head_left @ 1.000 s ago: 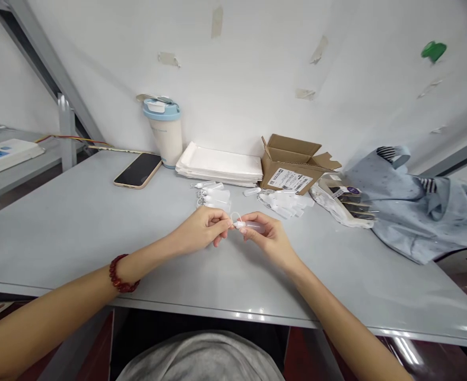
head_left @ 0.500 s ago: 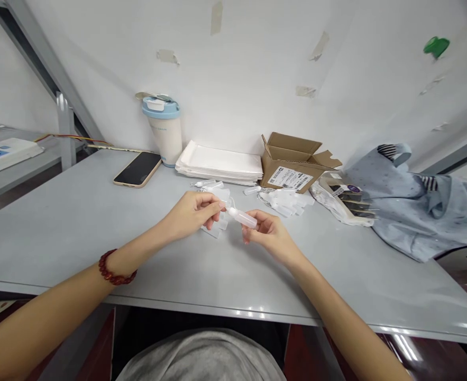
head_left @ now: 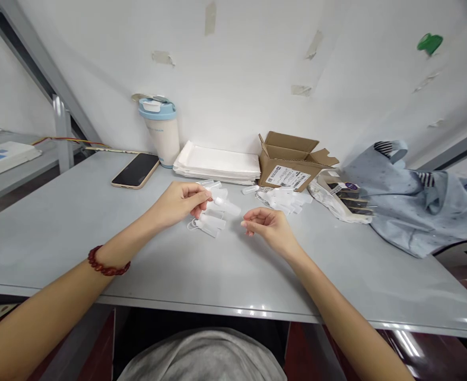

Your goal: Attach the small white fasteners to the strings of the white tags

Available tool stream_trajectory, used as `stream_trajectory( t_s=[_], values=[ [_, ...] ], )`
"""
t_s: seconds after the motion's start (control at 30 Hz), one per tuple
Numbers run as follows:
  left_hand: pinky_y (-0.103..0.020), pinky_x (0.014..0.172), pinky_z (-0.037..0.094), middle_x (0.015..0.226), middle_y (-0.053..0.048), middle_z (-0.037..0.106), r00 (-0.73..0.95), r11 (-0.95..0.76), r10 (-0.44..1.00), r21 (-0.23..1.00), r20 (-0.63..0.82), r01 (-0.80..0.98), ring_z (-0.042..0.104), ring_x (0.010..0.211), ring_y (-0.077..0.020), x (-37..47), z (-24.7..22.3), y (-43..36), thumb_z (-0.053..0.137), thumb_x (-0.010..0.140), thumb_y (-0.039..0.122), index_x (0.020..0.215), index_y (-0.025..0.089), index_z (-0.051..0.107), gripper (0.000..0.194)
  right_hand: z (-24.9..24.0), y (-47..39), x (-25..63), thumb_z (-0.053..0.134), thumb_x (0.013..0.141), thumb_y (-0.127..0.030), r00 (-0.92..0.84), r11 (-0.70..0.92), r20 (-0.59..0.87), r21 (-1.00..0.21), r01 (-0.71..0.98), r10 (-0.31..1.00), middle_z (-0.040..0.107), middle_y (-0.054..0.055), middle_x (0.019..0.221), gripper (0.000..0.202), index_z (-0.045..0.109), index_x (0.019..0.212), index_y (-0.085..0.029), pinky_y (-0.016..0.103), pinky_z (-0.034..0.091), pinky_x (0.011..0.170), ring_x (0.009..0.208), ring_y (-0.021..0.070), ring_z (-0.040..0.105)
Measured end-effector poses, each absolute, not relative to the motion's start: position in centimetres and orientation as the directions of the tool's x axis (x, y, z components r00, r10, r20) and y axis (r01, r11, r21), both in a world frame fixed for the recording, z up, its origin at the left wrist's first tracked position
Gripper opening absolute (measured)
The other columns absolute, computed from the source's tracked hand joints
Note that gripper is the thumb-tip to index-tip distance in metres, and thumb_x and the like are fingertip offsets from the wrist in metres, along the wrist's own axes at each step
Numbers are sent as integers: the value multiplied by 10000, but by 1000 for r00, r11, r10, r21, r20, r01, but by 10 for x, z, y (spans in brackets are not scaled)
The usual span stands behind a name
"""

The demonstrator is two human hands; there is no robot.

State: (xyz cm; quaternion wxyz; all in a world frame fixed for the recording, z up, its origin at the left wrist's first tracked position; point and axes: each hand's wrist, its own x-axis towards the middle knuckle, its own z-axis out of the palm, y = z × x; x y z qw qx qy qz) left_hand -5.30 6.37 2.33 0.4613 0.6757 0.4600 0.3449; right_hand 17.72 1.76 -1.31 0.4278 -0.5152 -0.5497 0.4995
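A small clear plastic bottle (head_left: 230, 208) with a white cap hangs in front of my left hand (head_left: 188, 201), whose thumb and forefinger pinch it at the cap end, seemingly by its cord. Just right of the bottle's base, my right hand (head_left: 267, 227) has loosely curled fingers with a small gap at the tips, and I see nothing in them. Under and around my left hand lies a pile of similar bottles (head_left: 213, 222) with thin looped cords, partly hidden by the hand. Another pile of these bottles (head_left: 284, 200) lies beyond my right hand.
On the grey table (head_left: 170, 270) are a phone (head_left: 135, 170), a lidded cup (head_left: 164, 138), stacked white envelope-like sheets (head_left: 219, 163) and an open cardboard box (head_left: 286, 172). A plastic packet (head_left: 344, 203) and light blue patterned cloth (head_left: 408, 206) occupy the right side.
My right fingers have come off the bottle, leaving a gap. My left hand has moved slightly left and up with the bottle, which now sits over the near pile.
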Motion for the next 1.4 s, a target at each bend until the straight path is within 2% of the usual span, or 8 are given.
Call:
stream_trajectory(
  t_s=[0.17, 0.43, 0.73, 0.97, 1.07, 1.17, 1.27, 1.4],
  values=[
    [-214, 492, 428, 539, 4, 566, 362, -117, 931, 903, -45, 414, 521, 487, -100, -57, 27, 68, 592, 782, 322, 600, 148, 600, 251, -12, 19, 180, 754, 641, -333, -83, -17, -28, -991, 134, 996, 645, 7, 627, 229, 658, 757, -161, 295, 458, 607, 540, 118, 567],
    [-234, 479, 396, 471, -9, 589, 393, -167, 914, 791, -100, 589, 543, 471, -143, -64, 14, 77, 550, 767, 349, 571, 174, 610, 269, -14, 20, 182, 713, 667, -315, -73, 11, -2, -985, 173, 997, 620, -4, 645, 188, 633, 756, -169, 282, 450, 583, 537, 106, 544],
    [-263, 543, 356, 636, -20, 657, 227, -281, 960, 537, 165, 795, 559, 579, -178, -62, 9, 76, 497, 802, 367, 694, 175, 662, 274, -8, 28, 196, 674, 657, -246, 15, 112, 118, -970, 217, 993, 555, -38, 615, 164, 579, 774, -183, 273, 427, 572, 549, 102, 512],
    [-266, 586, 370, 667, -28, 665, 235, -320, 946, 516, 225, 795, 562, 627, -184, -60, 7, 75, 462, 831, 349, 766, 176, 659, 270, -7, 43, 230, 622, 738, -342, 236, 126, 231, -913, 389, 944, 591, -6, 634, 169, 597, 760, -177, 290, 431, 574, 554, 124, 524],
    [-265, 585, 368, 650, -21, 650, 238, -327, 943, 517, 233, 791, 549, 609, -176, -58, 6, 73, 460, 832, 339, 774, 175, 652, 259, -16, 51, 244, 566, 783, -322, 232, 172, 403, -746, 643, 885, 662, 58, 764, 158, 627, 786, -176, 328, 452, 632, 687, 184, 584],
    [-261, 583, 366, 647, -17, 641, 249, -344, 936, 513, 247, 787, 544, 599, -170, -56, 5, 71, 460, 829, 320, 780, 177, 645, 239, -27, 57, 249, 524, 820, -265, 43, 240, 520, -464, 852, 853, 685, 119, 969, 192, 666, 902, -166, 371, 462, 711, 883, 250, 583],
    [-259, 592, 371, 689, -20, 661, 268, -355, 934, 521, 238, 776, 561, 623, -172, -53, 4, 69, 451, 836, 313, 807, 179, 645, 237, -36, 59, 244, 527, 846, -235, -143, 272, 485, -206, 940, 863, 649, 125, 1165, 280, 653, 1090, -181, 444, 416, 845, 1057, 303, 507],
    [-266, 619, 386, 738, -35, 684, 288, -358, 934, 533, 212, 766, 581, 659, -184, -51, 3, 67, 441, 854, 336, 839, 172, 648, 265, -41, 57, 231, 470, 888, -193, -167, 177, 361, 6, 984, 917, 584, 90, 1305, 332, 643, 1165, -246, 550, 318, 900, 1174, 377, 382]
  ],
)
